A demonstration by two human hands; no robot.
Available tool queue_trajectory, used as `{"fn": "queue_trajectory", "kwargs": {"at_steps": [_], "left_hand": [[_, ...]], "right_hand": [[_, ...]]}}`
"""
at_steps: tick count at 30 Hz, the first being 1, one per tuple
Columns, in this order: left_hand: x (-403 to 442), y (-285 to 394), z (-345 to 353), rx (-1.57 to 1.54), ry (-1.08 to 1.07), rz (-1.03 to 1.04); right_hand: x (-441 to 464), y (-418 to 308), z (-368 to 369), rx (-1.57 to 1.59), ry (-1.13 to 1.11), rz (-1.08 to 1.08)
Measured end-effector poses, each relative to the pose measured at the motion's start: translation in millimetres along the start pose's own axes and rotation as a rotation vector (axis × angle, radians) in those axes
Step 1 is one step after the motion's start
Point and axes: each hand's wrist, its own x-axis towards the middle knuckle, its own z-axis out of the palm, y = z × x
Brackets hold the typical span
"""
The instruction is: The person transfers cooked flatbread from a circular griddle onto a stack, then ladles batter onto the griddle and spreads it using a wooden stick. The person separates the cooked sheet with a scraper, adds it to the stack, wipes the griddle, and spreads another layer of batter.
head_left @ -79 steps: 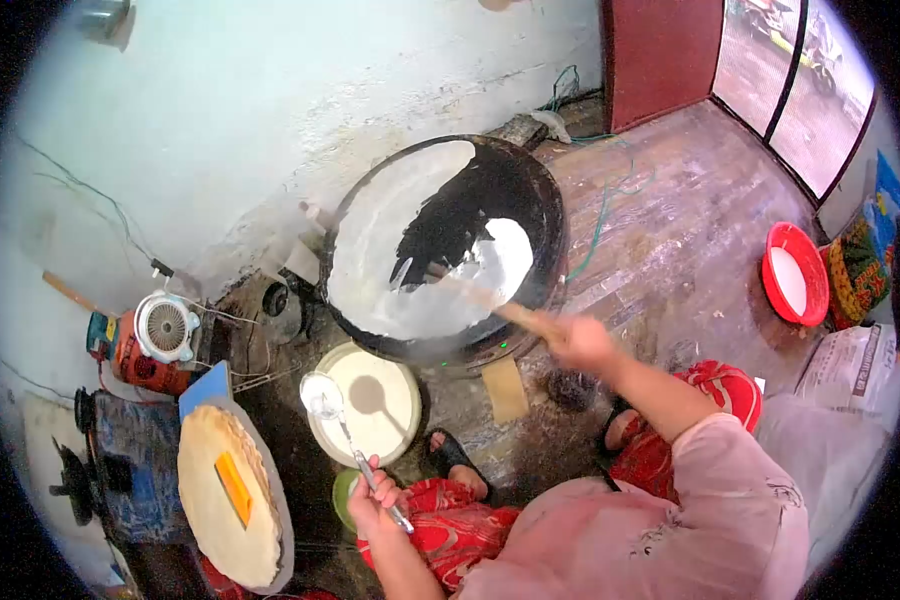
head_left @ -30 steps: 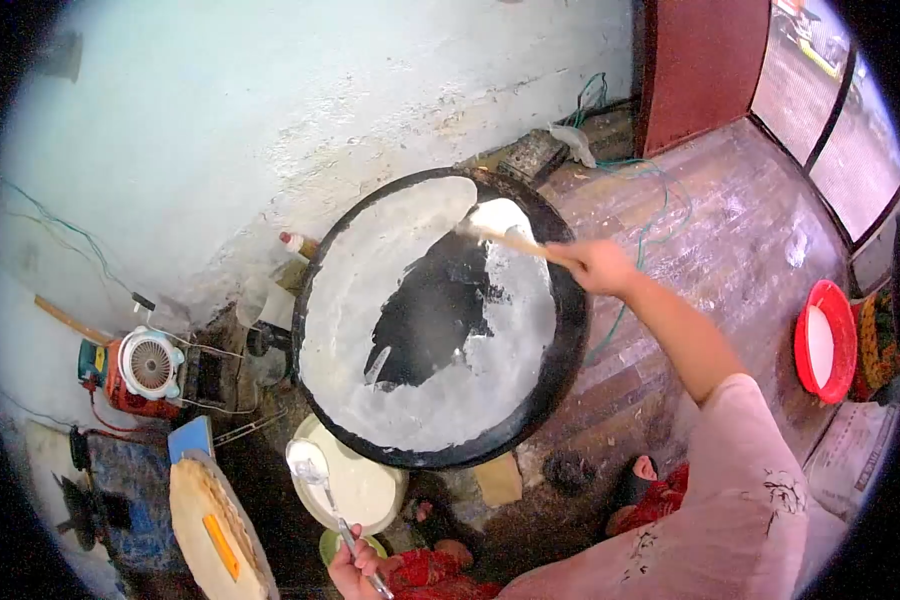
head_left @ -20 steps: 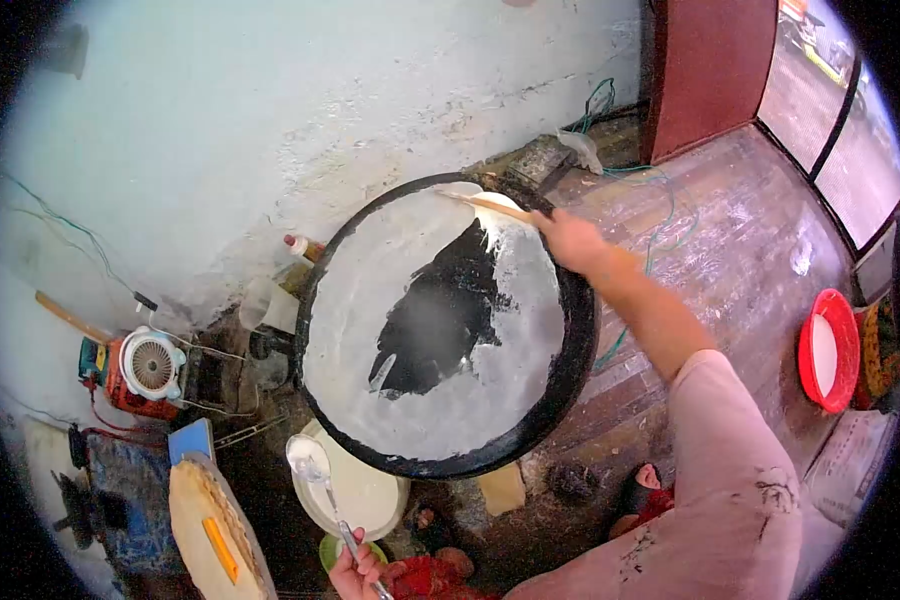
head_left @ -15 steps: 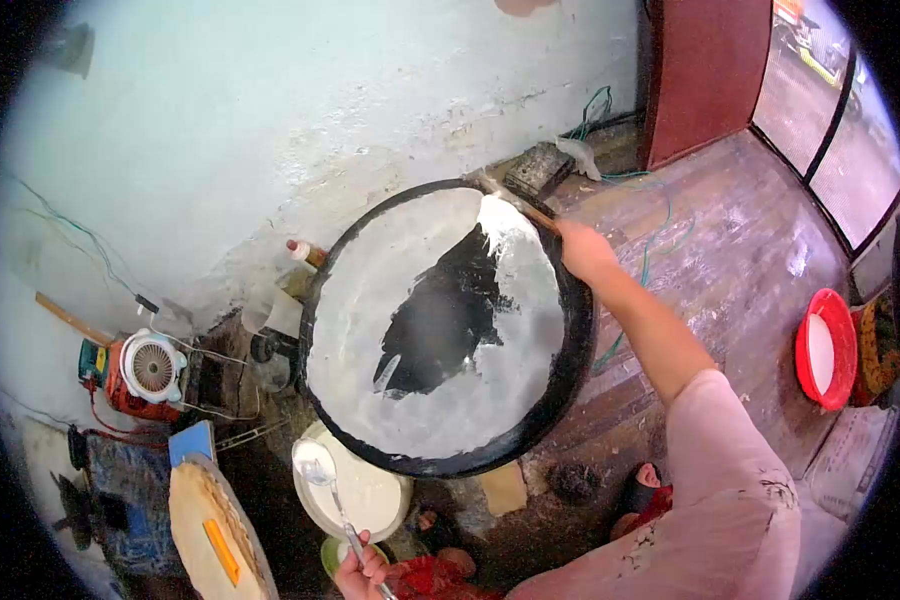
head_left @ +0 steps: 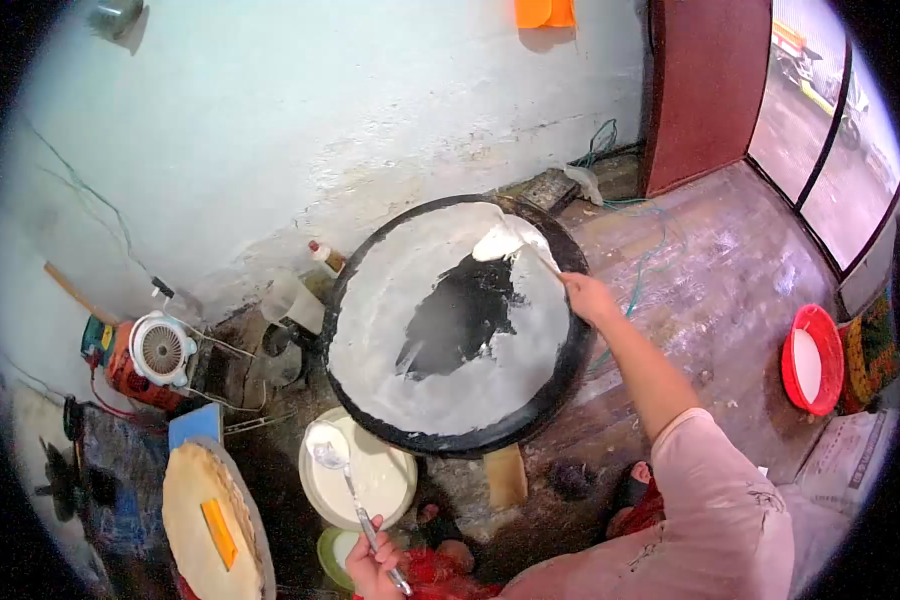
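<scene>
A large round black griddle [head_left: 562,385] is mostly coated with thin white batter [head_left: 385,300], apart from a dark bare patch [head_left: 460,315] at its middle. My right hand [head_left: 592,302] is closed around the thin handle of a batter spreader [head_left: 544,262]. The spreader's far end lies in a thick white mound of batter [head_left: 500,242] near the griddle's upper right. At the bottom, my left hand [head_left: 375,568] grips a metal ladle [head_left: 351,485]. Its bowl, wet with batter, hangs over a white tub of batter [head_left: 308,495].
Left of the tub, a stack of round flatbreads [head_left: 185,500] carries an orange strip [head_left: 219,535]. A blower [head_left: 160,348] and cables stand by the wall. A green bowl [head_left: 330,560] sits below the tub. On the right floor is a red basin [head_left: 840,365].
My right hand has drawn the spreader inward from the griddle's upper edge, and batter now covers the top of the dark patch. My left hand still holds the ladle. The view has shifted slightly.
</scene>
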Motion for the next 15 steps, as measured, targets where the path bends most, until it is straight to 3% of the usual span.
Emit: {"fn": "queue_trajectory", "kwargs": {"at_steps": [2, 3, 4, 6, 8, 9, 10, 12, 14, 15], "left_hand": [[3.1, 3.6, -19.0, -0.057, -0.085, -0.032], [3.7, 4.4, -20.2, -0.063, 0.002, -0.058], [2.0, 5.4, -18.7, -0.069, 0.089, -0.086], [-4.3, 7.3, -13.7, -0.105, 0.087, -0.107], [-9.6, 8.6, -12.0, -0.065, 0.098, -0.059], [-9.6, 10.3, -18.2, -0.17, 0.017, -0.123], [-10.9, 10.9, -22.9, -0.174, 0.016, -0.122], [-13.7, 12.4, -20.0, -0.175, 0.026, -0.104], [-12.0, 14.5, -23.4, -0.158, 0.027, -0.097], [-12.5, 15.2, -25.4, -0.135, 0.033, -0.089]], "right_hand": [[-10.6, -4.8, 24.6, -0.033, -0.137, -0.029], [-18.3, -6.4, 37.9, -0.106, -0.119, -0.091], [-27.6, -21.0, 38.6, -0.127, -0.171, 0.005], [-44.6, -42.7, 20.4, -0.198, -0.267, -0.001], [-50.8, -39.0, -1.1, -0.25, -0.147, 0.027], [-59.8, -44.1, -16.0, -0.304, 0.033, -0.004], [-59.9, -30.3, -24.6, -0.267, 0.121, 0.123], [-64.0, -11.2, -20.5, -0.245, 0.071, 0.184], [-74.8, -7.2, 13.7, -0.083, 0.003, -0.017], [-71.9, -3.3, 37.2, -0.121, -0.126, -0.009]]}}
